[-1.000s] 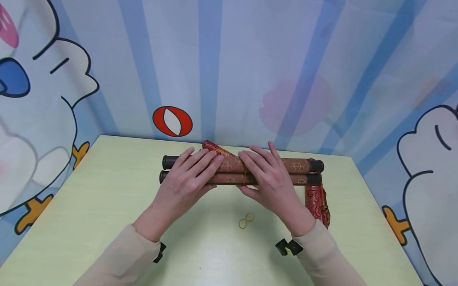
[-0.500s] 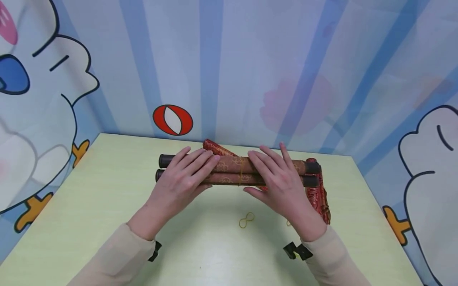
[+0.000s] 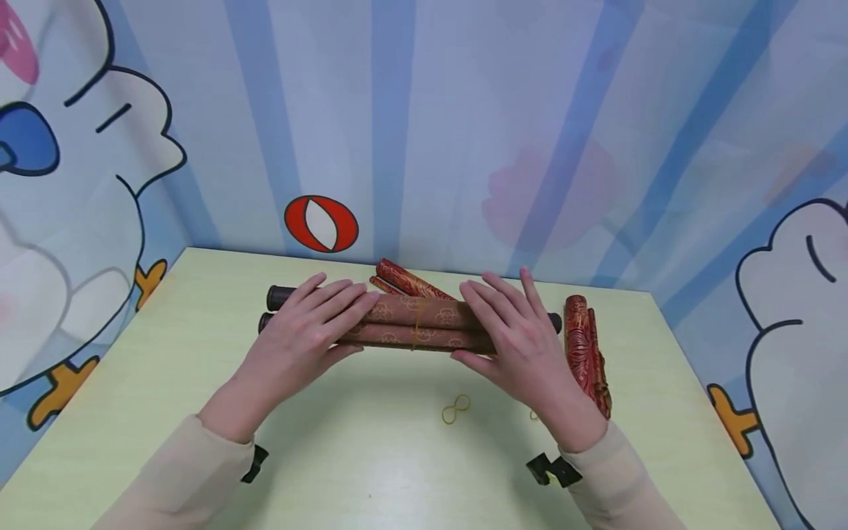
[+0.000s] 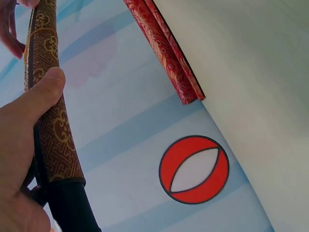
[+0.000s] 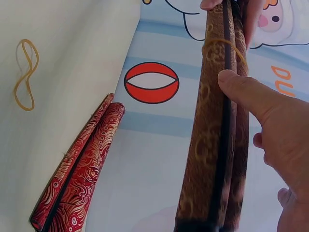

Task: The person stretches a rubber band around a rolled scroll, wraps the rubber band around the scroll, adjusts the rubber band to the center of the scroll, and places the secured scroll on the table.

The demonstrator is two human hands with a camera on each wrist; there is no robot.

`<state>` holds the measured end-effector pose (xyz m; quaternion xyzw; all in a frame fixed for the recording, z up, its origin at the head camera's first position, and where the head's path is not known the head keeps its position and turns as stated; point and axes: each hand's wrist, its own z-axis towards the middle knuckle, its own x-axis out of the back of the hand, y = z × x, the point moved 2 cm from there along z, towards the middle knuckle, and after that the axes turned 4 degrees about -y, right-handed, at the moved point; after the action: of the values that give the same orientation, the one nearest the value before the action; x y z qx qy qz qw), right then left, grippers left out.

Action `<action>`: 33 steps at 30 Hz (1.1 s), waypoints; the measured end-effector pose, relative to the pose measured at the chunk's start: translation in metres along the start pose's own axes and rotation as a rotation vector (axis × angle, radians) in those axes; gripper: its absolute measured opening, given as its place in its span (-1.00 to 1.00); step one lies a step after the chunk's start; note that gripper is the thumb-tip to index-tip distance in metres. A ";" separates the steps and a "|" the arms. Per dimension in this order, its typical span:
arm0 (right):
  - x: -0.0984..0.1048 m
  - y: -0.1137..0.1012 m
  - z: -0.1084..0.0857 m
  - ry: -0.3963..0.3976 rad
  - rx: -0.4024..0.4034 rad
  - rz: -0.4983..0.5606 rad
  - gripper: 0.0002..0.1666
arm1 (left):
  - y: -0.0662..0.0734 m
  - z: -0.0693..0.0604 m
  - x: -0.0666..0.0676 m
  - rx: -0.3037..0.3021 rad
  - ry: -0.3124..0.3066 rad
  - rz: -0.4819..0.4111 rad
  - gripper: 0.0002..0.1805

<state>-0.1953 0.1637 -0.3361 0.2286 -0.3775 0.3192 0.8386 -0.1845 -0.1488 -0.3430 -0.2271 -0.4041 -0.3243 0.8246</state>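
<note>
The left hand [image 3: 301, 335] and the right hand [image 3: 520, 338] stand apart, both gripping the brown scroll [image 3: 437, 313], fingers laid over its far side and thumbs pressed on its near side. The left hand has it near its left end, the right hand near its right end. The scroll is held level above the table [image 3: 397, 478]; it is two rolls side by side with dark end knobs and a gold pattern, and a thin yellow rubber band [image 3: 417, 324] circles it between the hands. Just behind the scroll, partly hidden by it, a red patterned roll [image 3: 414, 281] lies slanted. Beyond the scroll's right end lies a red bundle [image 3: 578, 338], apart from it and pointing toward the person. In front of the scroll a loose band [image 3: 456, 409] lies twisted into a figure eight, and right of that, part of a small yellow loop [image 3: 534, 414] shows beside the right wrist. Pale sleeves [image 3: 192, 471] come in from the near side of the scroll. Well behind the scroll stands a blue striped backdrop [image 3: 437, 132], printed with a red and white ball [image 3: 321, 224].
</note>
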 end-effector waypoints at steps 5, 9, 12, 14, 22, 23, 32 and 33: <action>-0.002 -0.001 0.000 -0.005 0.003 0.010 0.20 | -0.013 -0.015 0.005 0.026 -0.035 -0.023 -0.07; -0.004 -0.002 0.000 -0.005 0.010 0.018 0.19 | -0.024 -0.026 0.009 0.037 -0.048 -0.035 -0.08; -0.006 -0.002 -0.001 -0.009 0.012 0.027 0.18 | -0.031 -0.034 0.012 0.049 -0.058 -0.050 -0.08; -0.007 -0.002 -0.001 -0.013 0.014 0.032 0.18 | -0.036 -0.040 0.014 0.059 -0.067 -0.057 -0.07; -0.013 -0.002 -0.005 -0.040 0.004 0.056 0.15 | -0.057 -0.065 0.024 0.119 -0.116 -0.054 -0.08; -0.014 -0.003 -0.005 -0.045 0.003 0.056 0.14 | -0.059 -0.069 0.025 0.132 -0.121 -0.057 -0.09; -0.021 -0.003 -0.007 -0.070 -0.010 0.071 0.13 | -0.072 -0.096 0.031 0.349 -0.187 -0.047 -0.12; -0.022 -0.003 -0.007 -0.072 -0.010 0.072 0.13 | -0.072 -0.099 0.031 0.382 -0.189 -0.040 -0.12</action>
<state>-0.2006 0.1578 -0.3577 0.2219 -0.4171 0.3387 0.8137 -0.1703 -0.2718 -0.3659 -0.0882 -0.5383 -0.2352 0.8045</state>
